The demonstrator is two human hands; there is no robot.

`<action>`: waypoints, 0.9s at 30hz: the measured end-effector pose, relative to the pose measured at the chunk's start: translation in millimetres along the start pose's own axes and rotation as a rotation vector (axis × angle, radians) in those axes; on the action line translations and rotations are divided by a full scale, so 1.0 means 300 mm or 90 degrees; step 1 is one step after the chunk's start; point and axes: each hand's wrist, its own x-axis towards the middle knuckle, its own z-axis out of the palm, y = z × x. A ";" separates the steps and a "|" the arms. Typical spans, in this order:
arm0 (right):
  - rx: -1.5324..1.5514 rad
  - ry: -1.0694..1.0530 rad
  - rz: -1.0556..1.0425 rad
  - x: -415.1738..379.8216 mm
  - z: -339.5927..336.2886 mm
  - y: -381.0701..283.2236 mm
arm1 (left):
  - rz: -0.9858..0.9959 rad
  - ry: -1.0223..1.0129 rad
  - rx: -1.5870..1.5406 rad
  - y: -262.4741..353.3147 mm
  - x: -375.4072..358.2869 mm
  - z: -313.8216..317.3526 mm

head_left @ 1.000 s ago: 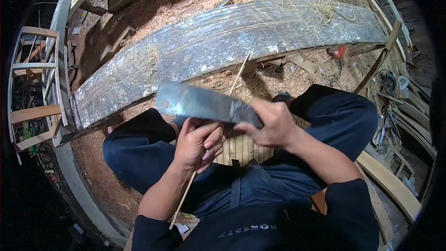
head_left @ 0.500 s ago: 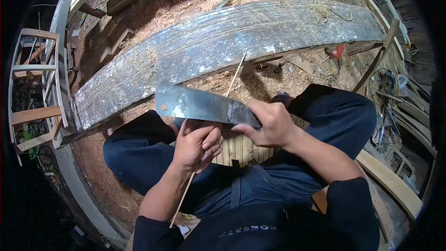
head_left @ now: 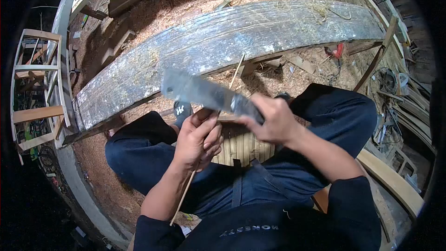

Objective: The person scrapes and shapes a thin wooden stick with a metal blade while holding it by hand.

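Observation:
My left hand is closed around a thin wooden stick. The stick slants from my left forearm up toward the plank, passing behind the blade. My right hand grips the dark handle of a cleaver, its broad metal blade pointing left, with a small hole near the far corner. The blade is slightly blurred and lies across the stick just above my left fingers. Both hands are over my lap, above a slatted bamboo surface between my legs.
A long, weathered plank curves across in front of me. Wood shavings cover the floor. A red-handled tool lies under the plank's right end. At the left stands a wooden frame; curved timber lies at the right.
The cleaver has tilted, its blade tip rising and shifting slightly right while the handle end dips. My left hand keeps its hold on the stick, nearly in the same place.

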 end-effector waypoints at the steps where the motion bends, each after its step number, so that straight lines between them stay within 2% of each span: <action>1: 0.010 -0.007 -0.035 -0.007 0.007 -0.009 | 0.002 0.002 -0.002 -0.001 0.005 0.001; 5: 0.019 -0.019 0.167 0.044 -0.035 0.035 | 0.013 -0.014 -0.008 0.014 -0.005 0.015; 7: -0.024 0.007 0.006 0.013 -0.005 0.021 | 0.010 -0.002 0.010 -0.001 0.004 0.003; 9: -0.047 -0.002 -0.060 0.001 0.000 0.000 | 0.014 0.016 0.015 0.001 0.002 0.003; 10: -0.040 0.023 -0.029 0.008 0.008 0.020 | 0.009 0.007 -0.003 0.010 0.003 0.007; 11: -0.034 0.032 0.056 0.022 -0.006 0.040 | 0.003 -0.003 -0.020 0.014 -0.001 0.008; 13: -0.085 0.017 0.082 0.053 -0.065 0.052 | 0.019 -0.028 0.003 0.014 -0.006 0.009; 14: -0.011 0.087 0.102 0.059 -0.076 0.032 | 0.022 -0.030 0.021 0.012 -0.005 0.006; 17: 0.080 0.128 0.132 0.052 -0.108 0.009 | 0.025 -0.008 0.022 0.008 -0.006 0.009; 18: 0.157 0.094 0.188 0.040 -0.113 0.024 | 0.021 -0.007 0.034 0.015 -0.007 0.013; 19: 0.155 0.090 0.188 0.036 -0.110 0.027 | 0.015 -0.007 0.046 0.017 -0.008 0.017; 21: 0.291 0.153 0.247 0.033 -0.114 0.024 | 0.010 -0.002 0.049 0.014 -0.006 0.022; 25: 0.260 0.066 0.212 0.029 -0.128 0.011 | -0.004 0.000 0.049 0.011 0.000 0.020; 27: 0.264 0.070 0.190 0.034 -0.109 0.005 | 0.000 0.001 0.044 0.006 0.004 0.020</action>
